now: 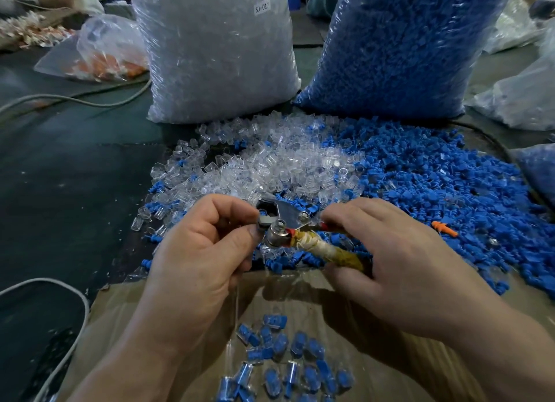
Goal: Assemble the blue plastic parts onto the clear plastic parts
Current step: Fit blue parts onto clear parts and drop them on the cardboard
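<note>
Dark green matting (75,167) covered the workbench, and two fat sacks stood at its far edge — a clear sack (216,50) labelled SJ-017 and a blue sack (399,47). Before them we had the clear parts (270,161) heaped in the middle and the blue parts (435,179) spread to the right, the two heaps mingling where they met. Nearest us lay a cardboard sheet (345,299) with the finished pieces (288,359), blue seated inside clear.

Our left hand (195,251) was curled tight, thumb and forefinger pinched at the metal head of the press tool (282,221); whatever small part it held there was hidden from us. Our right hand (399,257) closed round the tool's taped handle (327,248), fingers wrapped, palm down.

We judged the parts featherlight and stiff — hard moulded plastic, smooth enough to slip from a careless pinch. The clear ones looked thin-walled and likely to crack or whiten if squeezed across the open mouth, so a hold on the closed end or the flat sides seemed wiser. The blue ones, ribbed along the stem, seemed to offer a surer grip at the broad head, leaving the stem free to enter. A lone orange plug (444,229) lay among the blue, a stray to be left out. White cable (75,100) trailed across the matting at left.
</note>
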Available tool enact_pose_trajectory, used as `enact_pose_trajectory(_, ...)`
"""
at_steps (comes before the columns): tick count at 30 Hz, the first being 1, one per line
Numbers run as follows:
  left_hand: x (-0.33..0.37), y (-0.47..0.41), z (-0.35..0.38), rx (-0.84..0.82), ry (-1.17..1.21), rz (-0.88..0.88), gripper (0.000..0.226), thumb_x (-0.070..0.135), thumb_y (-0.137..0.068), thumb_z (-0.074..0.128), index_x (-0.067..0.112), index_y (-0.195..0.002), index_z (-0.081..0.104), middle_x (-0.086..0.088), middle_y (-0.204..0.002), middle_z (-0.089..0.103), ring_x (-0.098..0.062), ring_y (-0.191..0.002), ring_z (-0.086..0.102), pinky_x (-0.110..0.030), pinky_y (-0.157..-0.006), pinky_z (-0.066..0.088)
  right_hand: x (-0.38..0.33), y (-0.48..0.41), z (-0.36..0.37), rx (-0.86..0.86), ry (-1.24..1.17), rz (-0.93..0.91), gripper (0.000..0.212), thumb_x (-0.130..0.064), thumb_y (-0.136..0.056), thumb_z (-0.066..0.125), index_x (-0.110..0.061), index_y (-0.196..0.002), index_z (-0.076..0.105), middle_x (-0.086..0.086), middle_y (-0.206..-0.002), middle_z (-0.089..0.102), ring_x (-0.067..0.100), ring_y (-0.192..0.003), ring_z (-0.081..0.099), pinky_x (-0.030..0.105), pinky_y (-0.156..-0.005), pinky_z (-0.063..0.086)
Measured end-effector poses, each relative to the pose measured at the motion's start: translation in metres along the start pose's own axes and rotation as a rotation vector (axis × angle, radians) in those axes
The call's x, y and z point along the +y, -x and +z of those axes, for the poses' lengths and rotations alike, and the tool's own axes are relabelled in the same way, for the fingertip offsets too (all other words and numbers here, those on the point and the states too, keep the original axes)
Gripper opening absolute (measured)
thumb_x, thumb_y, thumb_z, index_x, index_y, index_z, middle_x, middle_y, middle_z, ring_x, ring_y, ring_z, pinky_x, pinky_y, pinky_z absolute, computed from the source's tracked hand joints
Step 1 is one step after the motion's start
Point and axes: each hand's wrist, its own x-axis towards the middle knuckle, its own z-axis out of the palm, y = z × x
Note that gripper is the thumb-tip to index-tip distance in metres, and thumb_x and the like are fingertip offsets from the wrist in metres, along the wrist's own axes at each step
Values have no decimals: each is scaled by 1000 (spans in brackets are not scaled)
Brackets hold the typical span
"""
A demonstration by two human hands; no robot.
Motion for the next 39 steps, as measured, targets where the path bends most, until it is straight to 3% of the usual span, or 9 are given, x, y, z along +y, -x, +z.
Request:
enact_pose_trajectory(7, -2, 2, -1, -11, 32, 8, 17, 22, -68, 68, 26, -84, 74, 2, -65, 62, -6, -51, 51, -15, -39, 40, -5, -2, -5, -12, 64, 27, 49, -60, -72, 36, -42, -115, 53, -21, -88, 53, 3, -82, 49, 23, -70, 41)
enact_pose_trajectory(12, 0, 3, 0, 24, 8, 30, 17, 20, -71, 71, 27, -86, 74, 3, -67, 63, -6, -53, 53, -16, -41, 43, -3, 0, -4, -25, 44, 55, 45, -60, -75, 42, -42, -114, 54, -23, -89, 54, 1, -84, 50, 23, -72, 45)
enact_pose_trajectory(14, -2, 0, -2, 62, -69, 48, 21, 9, -81, 71, 29, -85, 72, 4, -64, 62, -6, -52, 53, -17, -43, 44, 2, 0, -3, 13, 89, 88, 45, -62, -76, 42, -42, -116, 53, -25, -93, 53, 1, -87, 49, 17, -72, 40)
enact_pose_trajectory(19, -4, 2, 3, -16, -161, -101, 28, 5, -89, 66, 31, -78, 70, 6, -53, 57, -4, -42, 49, -15, -38, 41, 17, -10, 1, 40, 249, 260, 66, -72, -75, 37, -34, -127, 49, -11, -105, 55, 15, -98, 45, 36, -86, 40)
enact_pose_trajectory(27, -8, 4, 10, 12, -319, -72, 23, 18, -88, 70, 41, -86, 68, 7, -54, 62, 1, -41, 50, -13, -41, 41, 16, -19, 7, 12, 265, 270, 71, -77, -77, 34, -34, -131, 47, -6, -125, 52, 20, -117, 39, 41, -101, 29)
enact_pose_trajectory(30, -10, 7, 13, 13, -387, -9, 19, 26, -85, 70, 44, -90, 67, 8, -61, 67, -4, -47, 57, -21, -42, 49, -5, -12, 10, 190, 182, 126, 54, -69, -85, 34, -31, -115, 58, -10, -110, 61, 16, -104, 52, 40, -93, 40)
enact_pose_trajectory(34, -13, 10, 17, 20, -431, 82, 14, 30, -86, 69, 42, -93, 69, 6, -71, 72, -24, -61, 67, -49, -53, 60, -26, -10, 21, 167, 123, -110, 27, -44, -96, 43, -26, -93, 63, -7, -86, 64, 19, -80, 58, 40, -80, 45)
enact_pose_trajectory(36, -10, 12, 16, 10, -423, 118, 8, 41, -86, 67, 41, -93, 70, 5, -73, 72, -25, -61, 67, -49, -52, 59, -26, -9, 22, 169, 105, -125, 14, -33, -94, 52, -23, -91, 62, -7, -83, 62, 20, -78, 58, 39, -79, 46)
enact_pose_trajectory(39, -5, 12, 13, 17, -367, 101, 13, 52, -88, 67, 41, -95, 71, 5, -75, 72, -12, -59, 67, -31, -50, 57, -26, -7, 21, 179, 80, -102, 8, -24, -92, 56, -22, -95, 63, -7, -87, 63, 18, -80, 59, 38, -78, 51)
